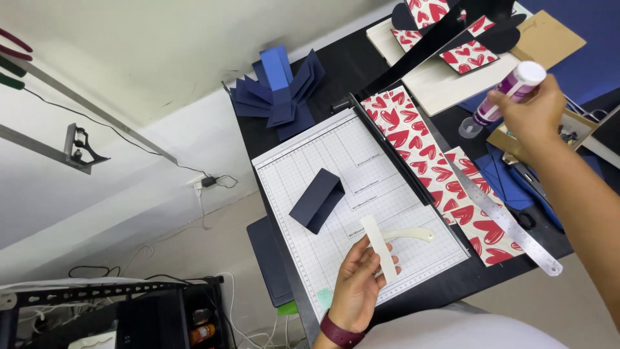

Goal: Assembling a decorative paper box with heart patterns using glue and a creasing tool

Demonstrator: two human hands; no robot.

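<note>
- Left hand [357, 284]: pinches a white paper strip [380, 248], plain and narrow, above the near edge of the cutting board [310, 174].
- Right hand [533, 113]: wrapped around a purple glue stick [507, 92], white end up, right of the board.
- Strip shows no glue yet.
- Folded navy card [318, 200]: on the board's centre, apparently creased but unglued.
- Heart-print paper [413, 139]: along the board's right edge.

Matt white paper strip [380, 247] at six o'clock; glossy plastic glue stick [509, 92] at two o'clock; shiny steel ruler [510, 223]; matt navy folded card [316, 199]; smooth black bench [336, 64].
</note>
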